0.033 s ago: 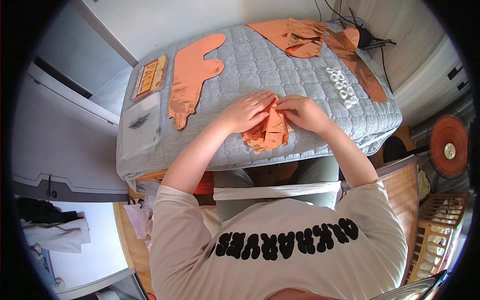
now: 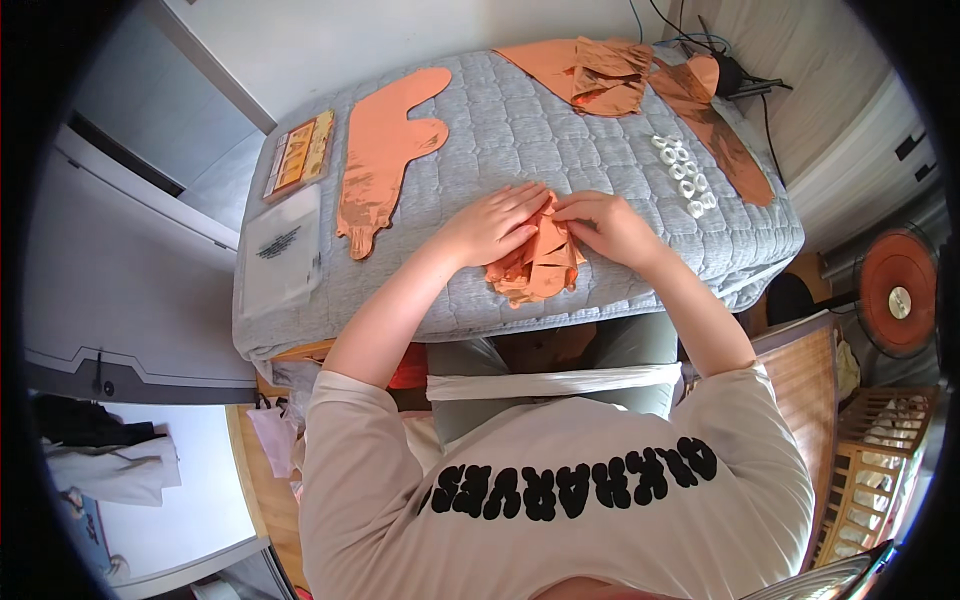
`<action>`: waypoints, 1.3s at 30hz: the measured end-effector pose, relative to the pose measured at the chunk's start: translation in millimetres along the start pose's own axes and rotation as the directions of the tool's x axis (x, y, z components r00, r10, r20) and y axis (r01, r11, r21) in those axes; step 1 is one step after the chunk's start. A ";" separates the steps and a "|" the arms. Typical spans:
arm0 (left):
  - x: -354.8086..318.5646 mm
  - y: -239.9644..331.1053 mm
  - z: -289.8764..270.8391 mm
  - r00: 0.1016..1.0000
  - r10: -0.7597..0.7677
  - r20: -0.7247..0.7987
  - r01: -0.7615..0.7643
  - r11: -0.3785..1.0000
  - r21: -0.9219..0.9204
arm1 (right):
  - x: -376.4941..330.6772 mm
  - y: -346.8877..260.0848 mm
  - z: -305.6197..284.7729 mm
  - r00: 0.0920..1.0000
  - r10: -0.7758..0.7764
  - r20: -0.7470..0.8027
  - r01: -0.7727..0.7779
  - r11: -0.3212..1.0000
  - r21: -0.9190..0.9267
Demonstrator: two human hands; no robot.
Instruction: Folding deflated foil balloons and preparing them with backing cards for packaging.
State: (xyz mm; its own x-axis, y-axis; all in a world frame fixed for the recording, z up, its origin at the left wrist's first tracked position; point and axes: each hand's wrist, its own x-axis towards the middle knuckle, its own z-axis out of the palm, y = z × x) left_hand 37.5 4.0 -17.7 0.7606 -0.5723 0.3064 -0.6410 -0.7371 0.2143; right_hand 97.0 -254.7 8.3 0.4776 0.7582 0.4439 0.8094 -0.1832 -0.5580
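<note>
Copper foil [image 2: 538, 262], crumpled, lies on the grey quilted counter [image 2: 500, 130] directly under both hands, its long axis running toward the person. The left hand [image 2: 490, 225] presses it flat-fingered; the right hand [image 2: 610, 225] pinches its upper edge, equally near.

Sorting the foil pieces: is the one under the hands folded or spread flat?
Folded: the copper foil piece is creased and bunched under the left hand and right hand.
</note>
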 end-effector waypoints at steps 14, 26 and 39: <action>2.3 -1.1 -0.6 0.994 -0.051 0.096 0.053 0.998 -0.020 | -3.0 12.8 11.0 0.998 -0.065 -0.012 0.065 0.996 -0.062; 22.7 -13.5 -23.4 0.991 -0.070 0.111 0.112 0.895 -0.432 | -0.5 13.8 6.4 0.995 0.011 0.100 -0.009 1.000 -0.022; 22.0 -0.2 0.0 0.992 0.045 0.114 -0.041 0.998 -0.042 | -10.6 -1.8 -10.9 0.968 -0.189 0.162 0.214 0.965 -0.153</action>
State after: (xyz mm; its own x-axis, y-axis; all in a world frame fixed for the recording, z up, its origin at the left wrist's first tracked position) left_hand 54.4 -8.4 -11.0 0.7376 -0.6424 0.2081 -0.6752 -0.6973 0.2407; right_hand 94.2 -269.2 12.2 0.2541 0.8705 0.4215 0.9353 -0.1102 -0.3364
